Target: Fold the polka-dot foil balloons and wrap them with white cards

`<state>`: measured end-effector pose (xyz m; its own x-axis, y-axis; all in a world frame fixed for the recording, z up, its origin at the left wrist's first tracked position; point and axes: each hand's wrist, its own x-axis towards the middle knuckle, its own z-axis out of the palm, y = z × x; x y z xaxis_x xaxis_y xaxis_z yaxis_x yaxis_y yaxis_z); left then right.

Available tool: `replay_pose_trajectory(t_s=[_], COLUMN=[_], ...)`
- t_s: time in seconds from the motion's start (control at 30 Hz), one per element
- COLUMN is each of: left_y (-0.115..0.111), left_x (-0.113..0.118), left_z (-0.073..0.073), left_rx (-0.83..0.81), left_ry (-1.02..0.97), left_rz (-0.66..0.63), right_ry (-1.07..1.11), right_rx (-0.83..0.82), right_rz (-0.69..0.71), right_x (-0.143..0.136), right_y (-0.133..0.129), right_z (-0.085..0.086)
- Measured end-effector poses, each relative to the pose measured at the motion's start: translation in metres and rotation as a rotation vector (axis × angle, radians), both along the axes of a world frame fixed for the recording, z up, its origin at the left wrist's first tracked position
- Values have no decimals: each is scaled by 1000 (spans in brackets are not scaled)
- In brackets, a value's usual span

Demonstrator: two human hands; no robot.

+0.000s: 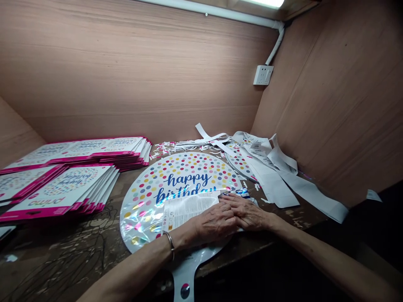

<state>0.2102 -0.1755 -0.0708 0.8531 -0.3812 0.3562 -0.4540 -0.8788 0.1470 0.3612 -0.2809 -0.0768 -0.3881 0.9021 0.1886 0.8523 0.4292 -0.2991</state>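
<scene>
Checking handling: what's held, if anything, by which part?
Left hand and right hand meet at the right end of the printed white rectangular sheet; grip unclear.

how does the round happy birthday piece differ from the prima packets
The round piece is circular with a narrow tail; the prima packets are rectangular. The prima packets have pink edges; the round piece has none. The round piece lies partly beneath the left hand and right hand; the prima packets lie in piles, apart from both. Both carry blue lettering.

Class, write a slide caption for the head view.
Left hand and right hand meet at the edge of a printed sheet atop a flat "happy birthday" foil balloon.
</scene>
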Motion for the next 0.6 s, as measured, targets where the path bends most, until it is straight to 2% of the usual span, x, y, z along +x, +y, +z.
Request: replay_pose_trajectory(t_s=[0.13,0.2,0.27,0.33,0.37,0.43,0.53,0.6], left_y=[7,18,35,53,61,73,79,78], left_x=[0,-13,-37,-65,-79,-101,-117,-117], left_z=[9,19,26,24,20,8,-9,-12], left_rx=[63,110,138,139,128,97,57,34], left_ry=[45,57,28,63,119,274,373,369], left_rz=[-16,59,305,657,794,913,908,898], right_ry=[7,63,164,275,318,333,170,43], right_rx=[-49,-16,14,-24,-70,-177,-236,-199], right_rz=[-51,-138,-220,-246,-230,-110,120,161], right_x=[-15,-24,-32,-37,-37,-34,-25,-21], right_y=[21,30,35,37,37,37,35,32], right_z=[-9,-15,-15,-7,-1,13,27,29])
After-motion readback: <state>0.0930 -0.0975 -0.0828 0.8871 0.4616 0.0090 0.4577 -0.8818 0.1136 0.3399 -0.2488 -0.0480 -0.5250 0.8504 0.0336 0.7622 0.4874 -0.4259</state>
